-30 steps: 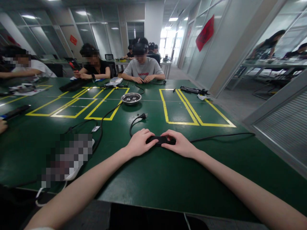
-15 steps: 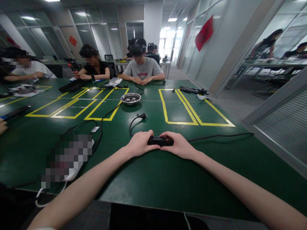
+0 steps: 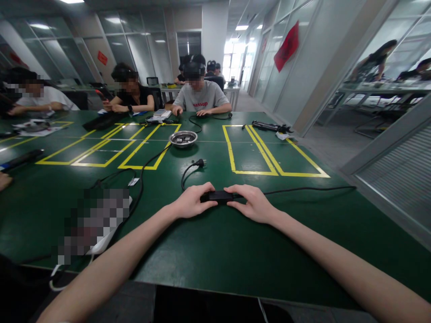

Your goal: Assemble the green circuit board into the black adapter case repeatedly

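A black power adapter (image 3: 221,197) lies on the green table in front of me, with a cord at each end. My left hand (image 3: 192,200) is around its left end, thumb and fingers apart and close to its edges. At the right end, my right hand (image 3: 251,202) is likewise parted around the adapter. Whether the fingertips still touch it is hard to tell. From the left end a short cord curls up to a black plug (image 3: 201,163). The other black cord (image 3: 310,189) runs right along the table.
A metal bowl (image 3: 183,139) with small metal parts stands beyond the plug. Yellow tape (image 3: 256,173) marks rectangles on the table (image 3: 202,251). To the left lie a white-edged, blurred-out object (image 3: 104,240) and a cable. A folded black tripod-like item (image 3: 271,127) is far right. Co-workers sit opposite.
My fingers have loosened and spread from the adapter, which now rests flatter on the table. Across the table, a co-worker's hands have moved apart.
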`<action>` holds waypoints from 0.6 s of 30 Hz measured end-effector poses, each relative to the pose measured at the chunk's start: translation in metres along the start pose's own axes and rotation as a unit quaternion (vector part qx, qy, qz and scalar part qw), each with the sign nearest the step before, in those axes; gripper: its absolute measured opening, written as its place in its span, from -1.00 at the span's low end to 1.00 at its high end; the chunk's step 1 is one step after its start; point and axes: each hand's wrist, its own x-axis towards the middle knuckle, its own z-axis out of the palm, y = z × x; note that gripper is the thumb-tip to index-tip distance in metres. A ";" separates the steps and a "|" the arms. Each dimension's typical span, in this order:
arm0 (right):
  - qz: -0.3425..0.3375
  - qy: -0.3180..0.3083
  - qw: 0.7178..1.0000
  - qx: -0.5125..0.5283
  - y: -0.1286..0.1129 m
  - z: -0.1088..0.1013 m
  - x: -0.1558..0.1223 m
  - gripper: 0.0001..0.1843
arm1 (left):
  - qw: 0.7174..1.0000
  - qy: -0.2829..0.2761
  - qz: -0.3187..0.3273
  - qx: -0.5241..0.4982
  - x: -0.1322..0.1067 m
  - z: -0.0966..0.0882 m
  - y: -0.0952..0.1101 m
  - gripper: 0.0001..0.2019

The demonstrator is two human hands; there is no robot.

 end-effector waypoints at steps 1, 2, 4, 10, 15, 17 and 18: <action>-0.010 0.003 1.000 -0.011 0.000 0.000 0.000 -0.73 | 1.000 0.003 -0.002 -0.002 0.000 0.001 0.000 -0.79; -0.019 0.005 1.000 -0.023 0.000 0.001 0.000 -0.74 | 1.000 0.005 -0.002 0.003 -0.001 0.001 0.000 -0.79; -0.024 0.007 0.999 -0.043 -0.001 0.003 0.000 -0.77 | 0.999 0.005 0.006 0.032 -0.001 0.003 0.001 -0.79; -0.015 -0.008 0.998 -0.056 -0.006 0.006 0.002 -0.79 | 0.993 -0.011 0.051 0.109 0.000 0.003 0.005 -0.77; -0.052 -0.005 0.996 -0.068 -0.003 0.006 0.003 -0.72 | 0.991 -0.001 0.037 0.125 0.000 0.003 0.006 -0.71; -0.062 -0.002 0.995 -0.076 -0.003 0.006 0.003 -0.71 | 0.992 0.002 0.035 0.121 -0.001 0.003 0.007 -0.70; -0.064 -0.001 0.995 -0.079 -0.003 0.005 0.003 -0.71 | 0.992 0.001 0.036 0.120 -0.001 0.003 0.007 -0.71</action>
